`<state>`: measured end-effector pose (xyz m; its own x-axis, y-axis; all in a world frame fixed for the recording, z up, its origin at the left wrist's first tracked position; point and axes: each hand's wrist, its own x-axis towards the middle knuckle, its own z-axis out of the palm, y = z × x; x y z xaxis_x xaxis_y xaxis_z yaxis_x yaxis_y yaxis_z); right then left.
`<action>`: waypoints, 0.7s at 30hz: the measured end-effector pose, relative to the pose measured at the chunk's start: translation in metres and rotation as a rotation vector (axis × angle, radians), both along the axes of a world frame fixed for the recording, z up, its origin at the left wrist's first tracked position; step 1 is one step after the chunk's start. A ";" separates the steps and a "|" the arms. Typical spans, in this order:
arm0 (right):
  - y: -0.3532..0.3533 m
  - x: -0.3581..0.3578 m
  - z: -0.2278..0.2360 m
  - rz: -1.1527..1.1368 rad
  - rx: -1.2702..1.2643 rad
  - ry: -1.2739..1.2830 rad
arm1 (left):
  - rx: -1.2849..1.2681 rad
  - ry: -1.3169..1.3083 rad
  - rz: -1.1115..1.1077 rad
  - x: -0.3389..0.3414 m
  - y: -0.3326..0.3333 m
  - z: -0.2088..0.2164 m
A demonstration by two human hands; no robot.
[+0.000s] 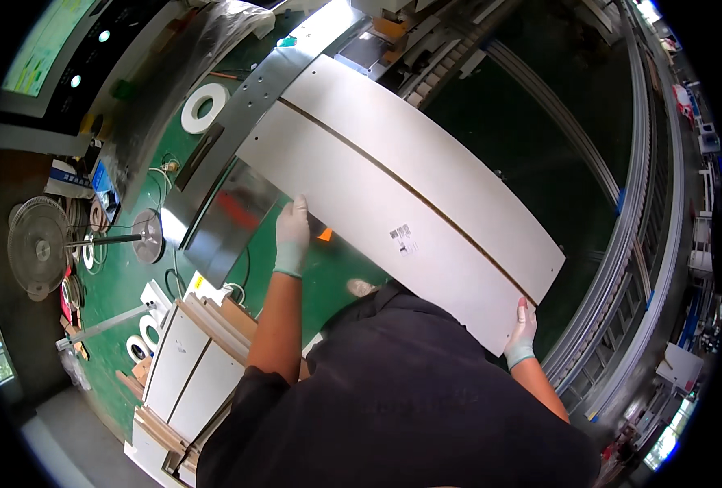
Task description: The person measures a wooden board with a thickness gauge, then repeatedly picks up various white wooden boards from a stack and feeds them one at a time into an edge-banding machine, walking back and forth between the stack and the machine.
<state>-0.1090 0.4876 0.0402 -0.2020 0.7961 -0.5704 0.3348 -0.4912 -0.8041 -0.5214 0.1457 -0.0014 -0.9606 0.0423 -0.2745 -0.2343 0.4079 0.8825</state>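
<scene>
A long white panel (353, 205) with a dark groove along its length and a small printed label lies in front of me, slanting from far left to near right. Its far left end rests on a grey metal machine surface (257, 99). My left hand (293, 232), in a pale glove, is at the panel's near long edge with its fingers together against it. At the near right corner, my right hand (521, 332), also gloved, grips the end with its thumb on top. The fingers under the panel are hidden.
Similar white panels (184, 358) are stacked at lower left beside wooden strips. A standing fan (40, 246) and a white roll of edging tape (205, 108) are on the left. A metal roller conveyor (633, 268) curves along the right. Green floor (328, 281) shows between.
</scene>
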 end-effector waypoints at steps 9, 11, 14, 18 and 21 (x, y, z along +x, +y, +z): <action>0.095 -0.060 -0.014 -0.150 -0.036 -0.057 | 0.277 -0.339 0.072 -0.066 0.096 0.029; 0.129 -0.062 -0.025 -0.101 0.057 -0.175 | 0.458 -0.443 0.100 -0.077 0.135 0.051; 0.170 -0.079 -0.026 -0.043 0.188 -0.330 | 0.476 -0.452 0.136 -0.096 0.182 0.062; 0.214 -0.100 -0.031 -0.085 0.193 -0.183 | 0.525 -0.448 0.127 -0.112 0.224 0.048; 0.239 -0.131 -0.018 -0.132 0.192 -0.113 | 0.538 -0.397 0.166 -0.128 0.257 0.045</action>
